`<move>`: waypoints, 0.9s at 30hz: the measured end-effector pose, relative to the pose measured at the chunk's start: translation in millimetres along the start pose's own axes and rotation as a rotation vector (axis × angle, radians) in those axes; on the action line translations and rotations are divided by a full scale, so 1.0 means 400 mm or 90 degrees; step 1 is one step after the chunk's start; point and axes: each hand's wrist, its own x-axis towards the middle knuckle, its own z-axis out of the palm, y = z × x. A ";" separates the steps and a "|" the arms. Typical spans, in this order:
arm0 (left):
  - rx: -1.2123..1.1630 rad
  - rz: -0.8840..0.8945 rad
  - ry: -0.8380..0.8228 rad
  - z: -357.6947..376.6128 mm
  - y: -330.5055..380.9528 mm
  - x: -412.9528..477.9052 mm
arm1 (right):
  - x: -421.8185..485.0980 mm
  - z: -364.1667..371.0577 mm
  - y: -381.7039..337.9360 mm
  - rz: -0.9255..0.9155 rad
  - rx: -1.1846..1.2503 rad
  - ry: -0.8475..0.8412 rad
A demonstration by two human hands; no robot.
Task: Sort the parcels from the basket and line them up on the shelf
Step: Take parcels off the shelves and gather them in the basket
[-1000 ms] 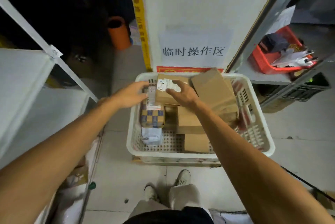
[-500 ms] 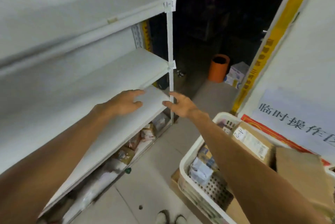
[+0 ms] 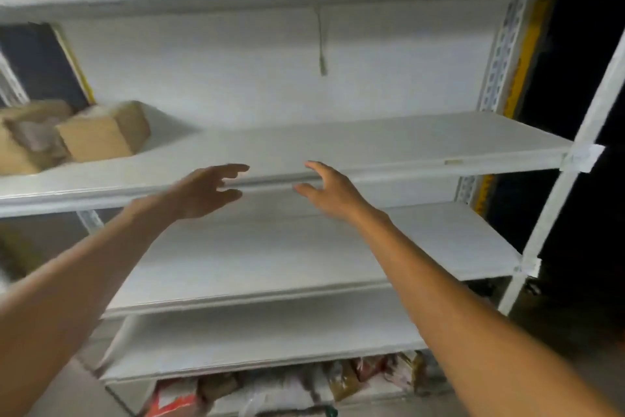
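Shelf (image 3: 372, 143) parcels (image 3: 101, 132) well left of fingers (image 3: 236, 168)

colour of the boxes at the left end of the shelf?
Tan-brown cardboard boxes, somewhat blurred. The head view is the only one.

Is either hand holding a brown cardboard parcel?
No, the left hand and right hand are empty, fingers spread before the white shelf.

Four white shelf boards (image 3: 372, 143) are stacked in the frame. At least two brown cardboard parcels (image 3: 101, 132) sit at the upper left; blur hides any more. Two hands show: left hand (image 3: 203, 192) and right hand (image 3: 329, 192). The packets (image 3: 341, 379) at the bottom are too blurred to count.
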 end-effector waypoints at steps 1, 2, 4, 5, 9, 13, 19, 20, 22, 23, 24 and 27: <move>0.001 -0.014 0.033 -0.041 -0.033 -0.016 | 0.034 0.020 -0.049 -0.015 0.006 -0.007; 0.009 -0.025 0.060 -0.080 -0.065 -0.034 | 0.065 0.043 -0.098 -0.029 0.017 -0.016; 0.036 -0.046 0.093 -0.152 -0.129 -0.070 | 0.118 0.089 -0.195 -0.054 0.031 -0.042; 0.044 -0.058 0.102 -0.185 -0.158 -0.086 | 0.141 0.112 -0.241 -0.067 0.031 -0.056; 0.082 -0.089 0.157 -0.294 -0.266 -0.143 | 0.217 0.211 -0.396 -0.117 0.033 -0.100; 0.037 -0.127 0.174 -0.362 -0.379 -0.197 | 0.274 0.310 -0.496 -0.145 0.038 -0.119; 0.055 -0.154 0.141 -0.415 -0.519 -0.237 | 0.337 0.428 -0.563 -0.132 0.043 -0.154; 0.055 -0.155 0.145 -0.418 -0.542 -0.233 | 0.351 0.445 -0.569 -0.129 0.046 -0.159; 0.056 -0.168 0.144 -0.421 -0.592 -0.218 | 0.385 0.479 -0.581 -0.121 0.046 -0.166; 0.053 -0.178 0.145 -0.421 -0.621 -0.204 | 0.406 0.495 -0.586 -0.119 0.046 -0.169; 0.050 -0.185 0.147 -0.420 -0.649 -0.187 | 0.429 0.511 -0.589 -0.118 0.046 -0.170; 0.024 -0.194 0.147 -0.411 -0.721 -0.121 | 0.510 0.558 -0.590 -0.119 0.042 -0.164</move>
